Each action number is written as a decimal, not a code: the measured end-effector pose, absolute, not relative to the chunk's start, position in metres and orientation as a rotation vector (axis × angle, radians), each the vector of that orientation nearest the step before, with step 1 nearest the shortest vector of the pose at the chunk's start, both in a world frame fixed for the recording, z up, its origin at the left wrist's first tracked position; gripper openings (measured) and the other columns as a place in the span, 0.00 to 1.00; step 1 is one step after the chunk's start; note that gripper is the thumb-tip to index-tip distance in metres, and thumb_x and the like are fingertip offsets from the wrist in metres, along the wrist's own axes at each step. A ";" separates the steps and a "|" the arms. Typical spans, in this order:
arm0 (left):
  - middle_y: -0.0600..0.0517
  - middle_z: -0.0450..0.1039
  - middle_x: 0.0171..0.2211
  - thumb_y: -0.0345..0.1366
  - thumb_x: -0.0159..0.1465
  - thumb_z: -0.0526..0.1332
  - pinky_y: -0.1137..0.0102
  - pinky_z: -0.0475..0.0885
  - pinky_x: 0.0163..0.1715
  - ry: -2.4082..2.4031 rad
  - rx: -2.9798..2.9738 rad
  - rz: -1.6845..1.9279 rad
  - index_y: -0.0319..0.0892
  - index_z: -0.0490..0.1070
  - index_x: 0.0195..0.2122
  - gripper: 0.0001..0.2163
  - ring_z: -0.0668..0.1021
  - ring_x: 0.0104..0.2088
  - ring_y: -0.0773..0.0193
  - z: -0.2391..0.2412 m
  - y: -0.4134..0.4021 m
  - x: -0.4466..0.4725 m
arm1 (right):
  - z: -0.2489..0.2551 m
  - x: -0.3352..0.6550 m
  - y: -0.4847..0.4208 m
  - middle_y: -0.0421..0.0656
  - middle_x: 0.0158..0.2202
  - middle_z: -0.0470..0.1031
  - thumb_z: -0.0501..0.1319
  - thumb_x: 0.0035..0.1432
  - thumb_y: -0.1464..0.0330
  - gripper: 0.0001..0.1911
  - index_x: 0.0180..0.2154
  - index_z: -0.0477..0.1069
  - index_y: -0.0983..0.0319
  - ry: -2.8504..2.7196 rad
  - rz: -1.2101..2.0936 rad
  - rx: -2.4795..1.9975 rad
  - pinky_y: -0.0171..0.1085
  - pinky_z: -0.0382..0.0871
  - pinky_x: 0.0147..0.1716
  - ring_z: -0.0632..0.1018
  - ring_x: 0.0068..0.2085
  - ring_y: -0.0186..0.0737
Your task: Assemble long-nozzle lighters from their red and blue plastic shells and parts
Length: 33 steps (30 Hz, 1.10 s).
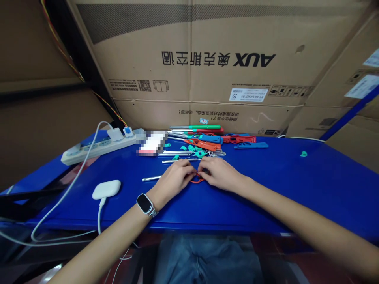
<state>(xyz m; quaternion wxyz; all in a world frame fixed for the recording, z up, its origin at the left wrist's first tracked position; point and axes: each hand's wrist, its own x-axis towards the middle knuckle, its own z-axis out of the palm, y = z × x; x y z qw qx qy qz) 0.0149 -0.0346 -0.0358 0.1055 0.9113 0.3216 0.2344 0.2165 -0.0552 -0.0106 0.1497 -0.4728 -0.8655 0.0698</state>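
Both grips are pressed together on one red part [197, 180]: the left hand [174, 175] pinches its left end and the right hand [217, 173] its right end, fingertips almost meeting. The part sits low over the blue desk [296, 185], mid-front. A rod [151, 178] lies just left of the left hand. Behind is a pile [204, 142] of coloured parts and rods, then a closed box [207, 59]. Both forearms angle inward, palms down, with a watch [145, 204] on the left wrist.
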 end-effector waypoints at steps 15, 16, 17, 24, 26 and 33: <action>0.48 0.71 0.39 0.34 0.72 0.53 0.69 0.72 0.40 0.952 2.755 0.608 0.41 0.76 0.41 0.11 0.77 0.38 0.62 -0.033 -0.031 -0.006 | -0.025 0.215 -0.043 0.39 0.28 0.77 0.60 0.53 0.77 0.07 0.28 0.75 0.62 -2.221 0.511 -1.381 0.31 0.60 0.28 0.74 0.28 0.33; 0.48 0.71 0.39 0.34 0.72 0.52 0.69 0.72 0.40 0.936 2.786 0.573 0.41 0.76 0.41 0.12 0.77 0.38 0.62 -0.031 -0.031 -0.006 | -0.024 0.215 -0.042 0.39 0.27 0.77 0.60 0.52 0.77 0.07 0.28 0.75 0.62 -2.224 0.522 -1.395 0.31 0.60 0.28 0.74 0.27 0.33; 0.48 0.71 0.40 0.34 0.72 0.52 0.69 0.72 0.40 0.919 2.820 0.539 0.41 0.76 0.42 0.12 0.77 0.38 0.62 -0.030 -0.030 -0.007 | -0.024 0.215 -0.042 0.39 0.26 0.77 0.60 0.52 0.77 0.07 0.28 0.76 0.62 -2.227 0.534 -1.410 0.31 0.60 0.27 0.73 0.27 0.33; 0.46 0.71 0.41 0.33 0.73 0.49 0.69 0.73 0.39 0.845 3.019 0.428 0.39 0.75 0.46 0.14 0.76 0.38 0.62 -0.024 -0.033 -0.011 | -0.020 0.213 -0.045 0.40 0.27 0.78 0.60 0.54 0.76 0.08 0.30 0.77 0.62 -2.259 0.501 -1.414 0.31 0.59 0.27 0.73 0.26 0.32; 0.46 0.71 0.41 0.33 0.73 0.49 0.69 0.73 0.39 0.844 3.054 0.419 0.39 0.75 0.46 0.14 0.76 0.38 0.62 -0.024 -0.034 -0.010 | -0.019 0.213 -0.046 0.40 0.27 0.78 0.60 0.53 0.77 0.08 0.29 0.76 0.62 -2.270 0.465 -1.434 0.32 0.59 0.27 0.73 0.26 0.33; 0.46 0.71 0.40 0.32 0.72 0.50 0.67 0.73 0.40 0.838 3.066 0.434 0.39 0.75 0.43 0.13 0.75 0.38 0.61 -0.027 -0.034 -0.009 | -0.016 0.211 -0.044 0.39 0.24 0.77 0.61 0.51 0.77 0.07 0.28 0.77 0.62 -2.241 0.543 -1.498 0.31 0.59 0.25 0.72 0.24 0.32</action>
